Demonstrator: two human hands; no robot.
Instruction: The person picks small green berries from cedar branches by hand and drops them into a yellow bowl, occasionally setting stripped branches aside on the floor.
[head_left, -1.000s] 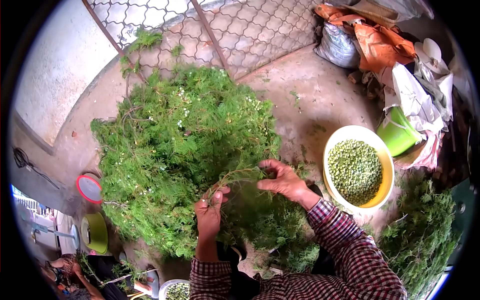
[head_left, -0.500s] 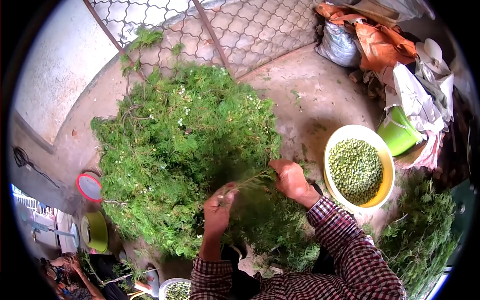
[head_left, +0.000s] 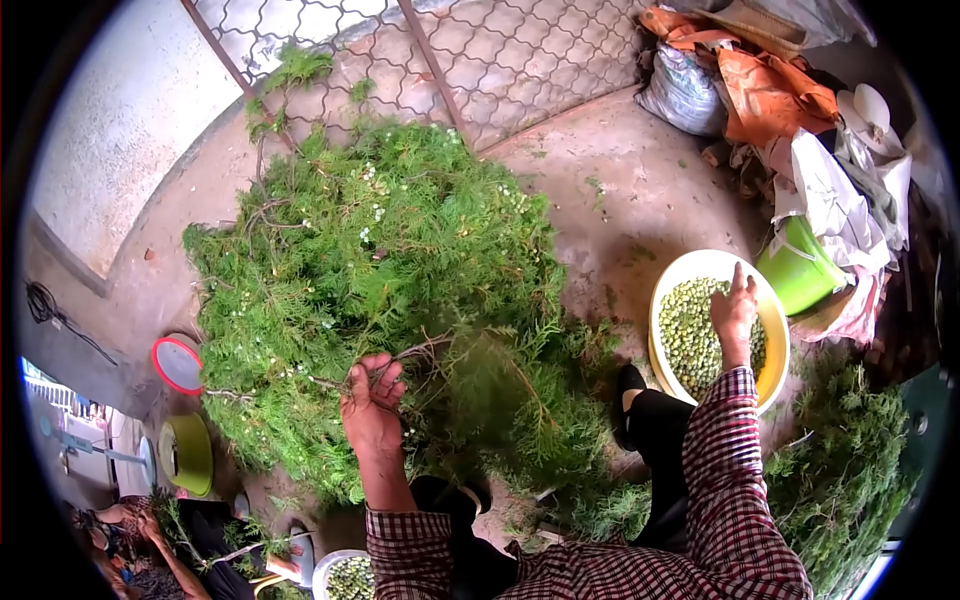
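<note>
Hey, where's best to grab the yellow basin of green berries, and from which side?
Probably by the yellow basin's rim, at two opposite points, from the person's side: it sits open-side up, round, holding many green berries, with the green bucket crowding its far-right edge.

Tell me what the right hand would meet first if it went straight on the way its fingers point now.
The yellow basin's far rim, most likely: the right hand appears over the green berries, its extended finger aimed at that rim. Its height is unclear, so it might pass above.

Metal lattice (head_left: 429,62), bucket (head_left: 800,272) (bright green)
</note>
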